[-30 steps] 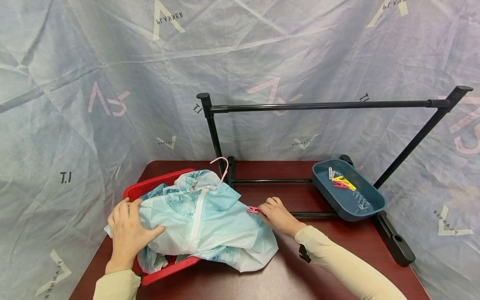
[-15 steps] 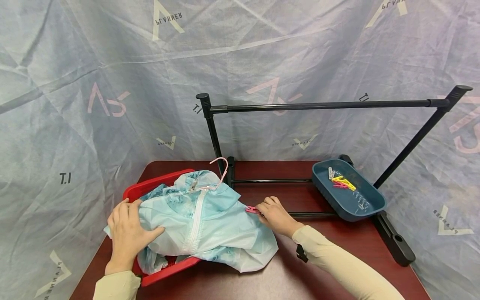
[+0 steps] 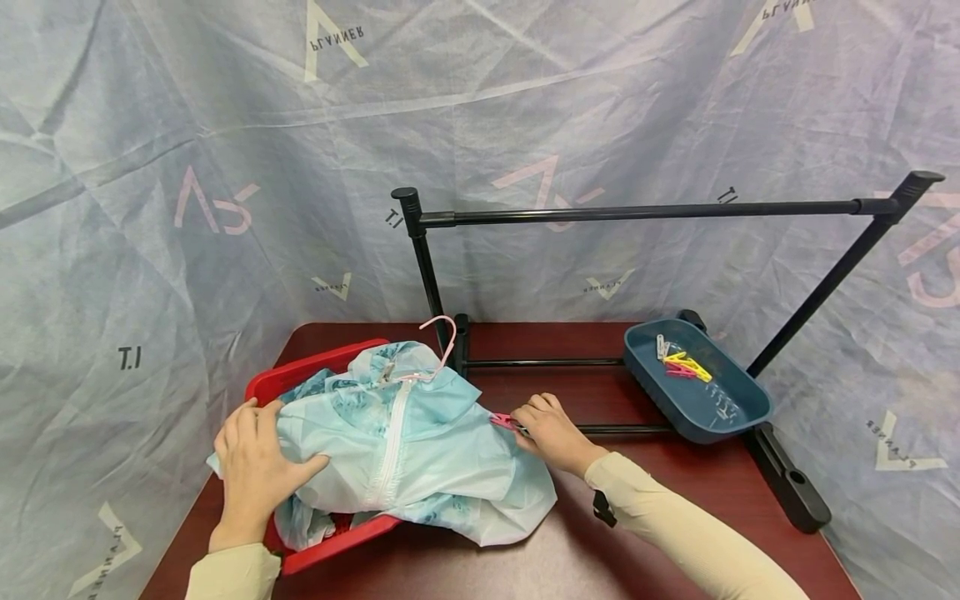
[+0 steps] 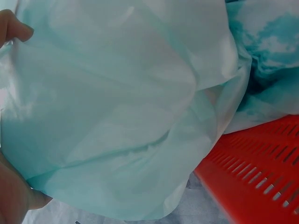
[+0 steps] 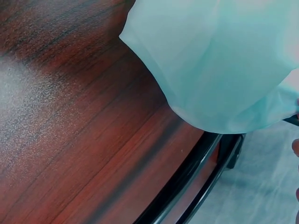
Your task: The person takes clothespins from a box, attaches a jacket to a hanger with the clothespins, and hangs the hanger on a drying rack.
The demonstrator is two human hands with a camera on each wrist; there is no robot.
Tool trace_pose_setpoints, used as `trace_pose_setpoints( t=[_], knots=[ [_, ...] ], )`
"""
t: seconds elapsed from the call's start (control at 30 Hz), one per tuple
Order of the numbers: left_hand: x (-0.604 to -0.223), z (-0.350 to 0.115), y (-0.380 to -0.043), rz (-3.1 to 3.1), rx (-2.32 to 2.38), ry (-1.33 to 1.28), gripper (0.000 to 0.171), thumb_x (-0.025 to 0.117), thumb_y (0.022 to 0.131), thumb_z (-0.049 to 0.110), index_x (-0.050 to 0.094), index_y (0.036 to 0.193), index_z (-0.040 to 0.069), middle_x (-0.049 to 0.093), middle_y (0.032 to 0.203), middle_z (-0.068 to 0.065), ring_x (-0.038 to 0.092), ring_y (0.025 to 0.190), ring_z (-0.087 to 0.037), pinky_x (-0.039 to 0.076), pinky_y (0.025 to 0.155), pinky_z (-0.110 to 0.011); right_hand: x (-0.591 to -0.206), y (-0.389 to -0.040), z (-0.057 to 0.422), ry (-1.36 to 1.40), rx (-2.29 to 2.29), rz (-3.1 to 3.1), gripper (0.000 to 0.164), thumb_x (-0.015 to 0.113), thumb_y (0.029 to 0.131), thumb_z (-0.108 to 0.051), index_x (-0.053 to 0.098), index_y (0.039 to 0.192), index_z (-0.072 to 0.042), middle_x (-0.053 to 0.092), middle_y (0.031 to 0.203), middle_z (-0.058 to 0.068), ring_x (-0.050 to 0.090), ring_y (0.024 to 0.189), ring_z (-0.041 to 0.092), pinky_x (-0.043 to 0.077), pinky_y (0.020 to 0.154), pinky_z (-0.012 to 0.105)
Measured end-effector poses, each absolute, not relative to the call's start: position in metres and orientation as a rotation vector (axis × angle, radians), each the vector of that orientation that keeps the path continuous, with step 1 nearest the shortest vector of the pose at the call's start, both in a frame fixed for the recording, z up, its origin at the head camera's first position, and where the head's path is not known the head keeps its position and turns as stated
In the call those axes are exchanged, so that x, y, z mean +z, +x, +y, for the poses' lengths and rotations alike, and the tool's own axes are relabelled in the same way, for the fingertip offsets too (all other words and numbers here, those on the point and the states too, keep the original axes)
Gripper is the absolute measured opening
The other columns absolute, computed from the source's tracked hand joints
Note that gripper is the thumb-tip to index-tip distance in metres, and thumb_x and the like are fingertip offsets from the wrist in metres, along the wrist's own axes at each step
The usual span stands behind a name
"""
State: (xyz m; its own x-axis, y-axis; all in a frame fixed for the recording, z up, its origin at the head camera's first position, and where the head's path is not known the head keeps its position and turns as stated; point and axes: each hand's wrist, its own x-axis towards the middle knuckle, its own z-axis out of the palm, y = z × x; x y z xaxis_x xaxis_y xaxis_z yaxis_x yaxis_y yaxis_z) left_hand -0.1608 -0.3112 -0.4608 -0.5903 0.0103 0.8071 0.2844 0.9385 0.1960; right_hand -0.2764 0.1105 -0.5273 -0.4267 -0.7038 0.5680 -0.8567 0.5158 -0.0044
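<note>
A light blue-and-white hooded jacket (image 3: 337, 454) with a white zip lies over a red basket (image 3: 337, 548). From its collar rises the hook of a pink hanger (image 3: 452, 333). At the jacket's left side, my left hand (image 3: 251, 467) rests on the cloth with thumb and fingers spread wide. The left wrist view shows those fingertips touching the fabric. At the jacket's right shoulder, my right hand (image 3: 551, 429) pinches a pink clothespin (image 3: 502, 420) against the cloth edge. The right wrist view shows the sleeve, but only bits of my fingers (image 5: 296, 148) at its edge.
A black clothes rack (image 3: 637, 214) stands behind on the dark red table (image 3: 600, 533). Its base bars run across the tabletop. A blue tray (image 3: 731, 421) with several yellow, pink and white clothespins (image 3: 690, 365) sits at the rack's right end.
My right hand and the pink clothespin have shifted very slightly left against the jacket's shoulder. My left hand, the jacket and the basket stay put.
</note>
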Motion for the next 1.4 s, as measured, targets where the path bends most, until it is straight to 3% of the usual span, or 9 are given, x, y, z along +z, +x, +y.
trace_pose_setpoints(
  t=[0.23,0.6,0.87,1.13,1.4],
  knots=[
    [-0.4611,-0.3125,-0.1609,-2.188,-0.383,-0.208,0.092,0.057,0.068,0.07,0.053,0.112,-0.011,0.048,0.104,-0.034,0.041,0.11,-0.056,0.027,0.082,-0.068,-0.5263,-0.2751,0.1115,1.277,0.406,-2.265,0.022,0.075,0.083,-0.016,0.066,0.102,-0.008,0.069,0.092,0.001,0.053,0.085,0.019,0.042,0.086,0.045],
    [-0.4607,-0.3122,-0.1621,-2.179,-0.375,-0.211,0.099,0.047,0.075,0.082,0.053,0.111,-0.01,0.049,0.104,-0.034,0.042,0.109,-0.056,0.028,0.08,-0.068,-0.5271,-0.2744,0.1124,1.272,0.426,-2.278,0.022,0.075,0.085,-0.018,0.065,0.102,-0.009,0.069,0.093,0.001,0.051,0.085,0.018,0.04,0.087,0.047],
    [-0.4615,-0.3134,-0.1611,-2.22,-0.426,-0.213,0.093,0.059,0.068,0.07,0.052,0.114,-0.011,0.047,0.105,-0.034,0.04,0.112,-0.057,0.027,0.083,-0.07,-0.528,-0.2746,0.1135,1.254,0.463,-2.274,0.023,0.074,0.085,-0.021,0.067,0.103,-0.008,0.069,0.096,0.001,0.053,0.087,0.019,0.04,0.088,0.049],
    [-0.4614,-0.3133,-0.1608,-2.229,-0.486,-0.226,0.101,0.051,0.075,0.082,0.051,0.115,-0.011,0.046,0.105,-0.034,0.038,0.113,-0.056,0.024,0.085,-0.071,-0.5274,-0.2739,0.1147,1.245,0.467,-2.285,0.025,0.075,0.085,-0.023,0.067,0.104,-0.008,0.069,0.097,0.001,0.053,0.089,0.019,0.039,0.089,0.049],
    [-0.4625,-0.3135,-0.1606,-2.241,-0.486,-0.213,0.094,0.06,0.069,0.069,0.05,0.115,-0.013,0.045,0.108,-0.037,0.036,0.114,-0.058,0.023,0.085,-0.072,-0.5262,-0.2729,0.1146,1.238,0.516,-2.283,0.025,0.072,0.087,-0.025,0.067,0.106,-0.01,0.068,0.097,0.0,0.053,0.089,0.018,0.038,0.09,0.05]
  ],
)
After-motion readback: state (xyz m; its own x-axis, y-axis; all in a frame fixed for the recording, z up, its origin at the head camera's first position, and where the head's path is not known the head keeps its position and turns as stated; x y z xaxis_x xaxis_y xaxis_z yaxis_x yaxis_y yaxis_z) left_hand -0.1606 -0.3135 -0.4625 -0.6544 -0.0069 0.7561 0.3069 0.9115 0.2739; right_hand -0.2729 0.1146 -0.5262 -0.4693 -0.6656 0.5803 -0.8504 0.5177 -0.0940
